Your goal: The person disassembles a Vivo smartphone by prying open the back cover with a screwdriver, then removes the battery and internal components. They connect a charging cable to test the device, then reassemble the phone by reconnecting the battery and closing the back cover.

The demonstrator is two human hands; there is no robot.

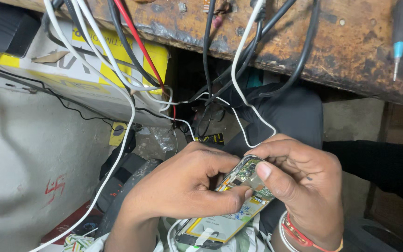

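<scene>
A cramped repair workshop: tangled cables (131, 88) hang off a scorched wooden workbench (350, 51) bearing a screwdriver (399, 42).

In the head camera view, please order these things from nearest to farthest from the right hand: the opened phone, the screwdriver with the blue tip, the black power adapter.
1. The opened phone: held in the right hand, bottom centre.
2. The screwdriver with the blue tip: on the wooden bench, top right.
3. The black power adapter: top left corner, farthest away.
</scene>
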